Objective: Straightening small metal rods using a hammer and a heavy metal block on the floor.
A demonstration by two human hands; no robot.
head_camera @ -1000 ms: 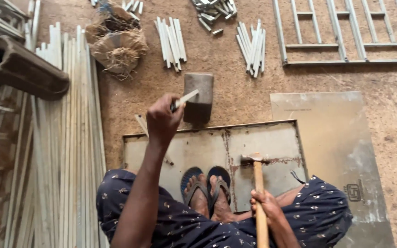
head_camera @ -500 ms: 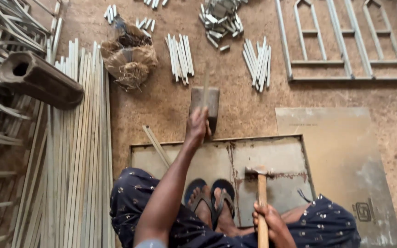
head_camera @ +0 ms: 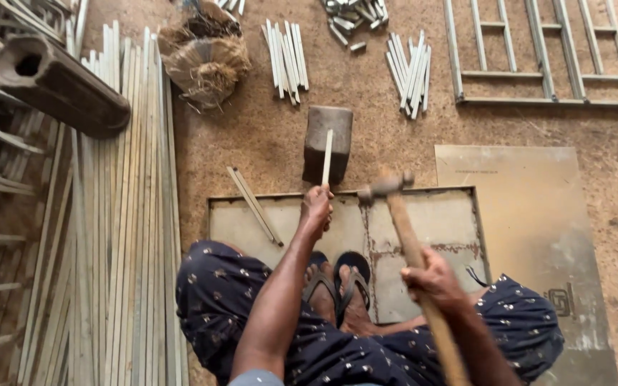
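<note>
Seated worker on a sandy floor, seen from above. The left hand is clenched around a short pale metal strip, holding it upright-to-tilted with its far end resting on a dark rectangular block that stands on the ground just beyond a rusty flat metal sheet. The right hand grips the wooden handle of a hammer, fingers wrapped tight about the shaft; the hammer head sits just right of the strip's lower end, near the sheet's far edge, and it cannot be told whether it touches anything. The worker's sandalled feet rest on the sheet between knees clothed in dark patterned fabric. A second loose strip lies slantwise across the sheet's left corner. To the right lies a tan rectangular panel bearing a small dark square emblem near its lower right. Along the left run long pale bars laid side by side, with a dark hollow tube across them. Farther off lie two bundles of short cut strips, a fibrous brown sack, and a welded grille frame at upper right.
</note>
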